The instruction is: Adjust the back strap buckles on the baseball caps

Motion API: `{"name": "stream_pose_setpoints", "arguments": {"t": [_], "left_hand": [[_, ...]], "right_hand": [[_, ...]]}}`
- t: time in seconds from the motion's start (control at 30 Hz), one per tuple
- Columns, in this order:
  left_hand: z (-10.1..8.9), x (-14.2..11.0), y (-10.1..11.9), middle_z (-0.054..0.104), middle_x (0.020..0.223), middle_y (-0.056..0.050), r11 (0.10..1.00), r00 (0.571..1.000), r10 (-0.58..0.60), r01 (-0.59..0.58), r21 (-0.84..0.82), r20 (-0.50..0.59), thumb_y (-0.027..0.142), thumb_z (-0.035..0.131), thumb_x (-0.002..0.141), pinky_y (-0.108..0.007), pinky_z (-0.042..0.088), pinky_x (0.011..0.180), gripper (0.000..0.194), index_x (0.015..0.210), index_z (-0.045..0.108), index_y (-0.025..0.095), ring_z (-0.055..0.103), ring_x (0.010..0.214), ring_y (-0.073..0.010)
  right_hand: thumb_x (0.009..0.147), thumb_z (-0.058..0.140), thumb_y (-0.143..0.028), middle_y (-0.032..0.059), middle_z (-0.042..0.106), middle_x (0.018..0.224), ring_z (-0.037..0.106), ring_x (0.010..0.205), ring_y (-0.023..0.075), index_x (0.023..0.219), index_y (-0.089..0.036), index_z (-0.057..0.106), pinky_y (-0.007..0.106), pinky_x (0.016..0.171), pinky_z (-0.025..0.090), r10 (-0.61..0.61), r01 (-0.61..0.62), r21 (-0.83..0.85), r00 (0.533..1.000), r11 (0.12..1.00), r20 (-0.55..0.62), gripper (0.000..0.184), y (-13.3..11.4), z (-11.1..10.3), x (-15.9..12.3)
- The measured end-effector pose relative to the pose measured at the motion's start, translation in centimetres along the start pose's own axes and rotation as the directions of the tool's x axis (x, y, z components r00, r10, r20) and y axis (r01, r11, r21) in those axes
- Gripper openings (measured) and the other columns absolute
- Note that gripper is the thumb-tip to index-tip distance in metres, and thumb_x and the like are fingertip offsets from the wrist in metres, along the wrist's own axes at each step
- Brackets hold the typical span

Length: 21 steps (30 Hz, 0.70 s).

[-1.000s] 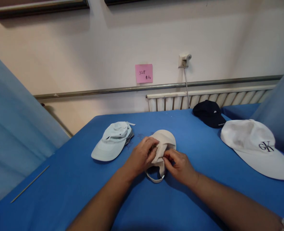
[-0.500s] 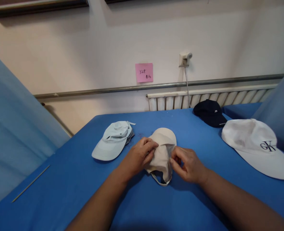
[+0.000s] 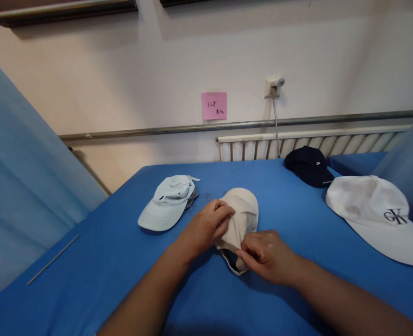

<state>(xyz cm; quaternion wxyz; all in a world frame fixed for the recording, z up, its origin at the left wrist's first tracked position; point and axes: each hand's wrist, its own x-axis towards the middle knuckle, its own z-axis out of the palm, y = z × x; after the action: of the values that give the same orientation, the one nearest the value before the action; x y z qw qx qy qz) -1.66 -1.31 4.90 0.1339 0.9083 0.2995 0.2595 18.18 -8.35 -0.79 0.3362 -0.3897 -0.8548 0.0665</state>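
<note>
A beige baseball cap [image 3: 241, 219] lies on the blue-covered table between my hands, its brim pointing away from me and its strap opening towards me. My left hand [image 3: 209, 223] grips the crown's fabric on the left side, fingers bent and pressed together. At the back right of the crown, near the strap opening, my right hand [image 3: 267, 255] pinches the cloth between thumb and curled fingers. Parts of the crown are hidden under both hands.
A pale blue cap [image 3: 167, 203] rests on darker cloth at the left. A navy cap [image 3: 307, 165] and a white cap [image 3: 369, 200] lie right. A thin stick [image 3: 53, 259] lies front left. The blue table [image 3: 129, 275] meets a wall with a radiator [image 3: 251, 150].
My right hand has slid down the cap's right side towards the strap opening and now pinches the fabric there. The left hand stays on the crown. The view has shifted slightly.
</note>
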Motion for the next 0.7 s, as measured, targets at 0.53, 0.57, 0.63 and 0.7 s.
{"name": "stream_pose_setpoints", "arguments": {"t": [0.53,0.57,0.63,0.7], "left_hand": [[-0.1,-0.5,-0.3,0.059,0.113,-0.007,0.999,0.997,0.001,-0.003,-0.04,-0.073,0.014,0.049,0.09,-0.033,0.049,0.091,0.029,0.116,0.058,0.023,0.059,0.104,-0.0184],[-0.2,-0.6,-0.3,0.058,0.115,-0.008,1.0,0.996,-0.007,0.005,-0.026,-0.088,0.014,0.049,0.09,-0.034,0.048,0.093,0.03,0.117,0.057,0.022,0.058,0.106,-0.0189],[-0.4,-0.9,-0.5,0.057,0.119,-0.008,1.0,0.993,-0.023,0.023,-0.001,-0.116,0.015,0.052,0.089,-0.035,0.047,0.094,0.031,0.119,0.055,0.022,0.057,0.108,-0.0198],[-0.5,-1.1,-0.8,0.057,0.119,-0.008,0.999,0.99,-0.046,0.048,0.01,-0.133,0.016,0.053,0.087,-0.035,0.047,0.093,0.031,0.118,0.054,0.022,0.057,0.106,-0.0197]], "right_hand": [[0.089,0.05,-0.017,0.0082,0.06,0.091,0.057,0.083,0.0213,0.097,-0.019,0.054,0.034,0.074,0.046,0.151,-0.19,-0.117,0.948,0.975,-0.28,0.009,4.9,0.5,1.2],[0.09,0.049,-0.017,0.0067,0.06,0.087,0.056,0.078,0.0202,0.094,-0.019,0.054,0.033,0.071,0.045,0.157,-0.204,-0.145,0.947,0.968,-0.278,0.006,5.2,0.6,1.2],[0.09,0.049,-0.018,0.0051,0.06,0.083,0.055,0.073,0.0189,0.09,-0.019,0.054,0.032,0.069,0.043,0.161,-0.222,-0.204,0.947,0.953,-0.278,0.005,5.6,0.8,1.3],[0.09,0.049,-0.019,0.0046,0.06,0.08,0.055,0.071,0.0189,0.088,-0.019,0.054,0.031,0.067,0.041,0.152,-0.232,-0.266,0.945,0.936,-0.29,0.005,5.7,0.8,1.4]]}}
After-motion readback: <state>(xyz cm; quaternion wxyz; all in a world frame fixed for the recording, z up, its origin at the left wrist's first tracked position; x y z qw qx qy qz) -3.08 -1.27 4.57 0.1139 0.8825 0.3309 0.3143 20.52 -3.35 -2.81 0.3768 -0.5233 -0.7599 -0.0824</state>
